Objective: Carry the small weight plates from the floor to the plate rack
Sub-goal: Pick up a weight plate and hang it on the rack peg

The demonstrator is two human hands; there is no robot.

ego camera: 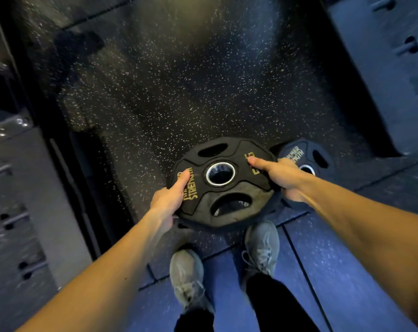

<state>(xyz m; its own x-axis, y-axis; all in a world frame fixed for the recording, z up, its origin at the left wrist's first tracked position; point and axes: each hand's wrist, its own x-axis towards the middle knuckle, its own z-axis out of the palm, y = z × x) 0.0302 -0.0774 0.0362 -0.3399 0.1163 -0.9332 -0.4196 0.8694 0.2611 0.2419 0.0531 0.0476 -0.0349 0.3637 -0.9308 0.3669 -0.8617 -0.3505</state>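
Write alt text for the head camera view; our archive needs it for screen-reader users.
A person's left hand and right hand grip opposite edges of a black weight plate, thumbs on top. A second smaller plate lies behind the right hand on the speckled rubber floor, above grey sneakers.

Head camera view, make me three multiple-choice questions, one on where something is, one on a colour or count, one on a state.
1. Where does the second plate lie?
A. behind the right hand
B. left of the left hand
C. on the shoes

2. How many shoes show?
A. one
B. two
C. four

3. How is the large plate held?
A. by both hands at its edges
B. by the right hand only
C. untouched

A: it peeks out past the right hand.
B: a left shoe and a right shoe.
A: thumbs press its face, fingers wrap under.
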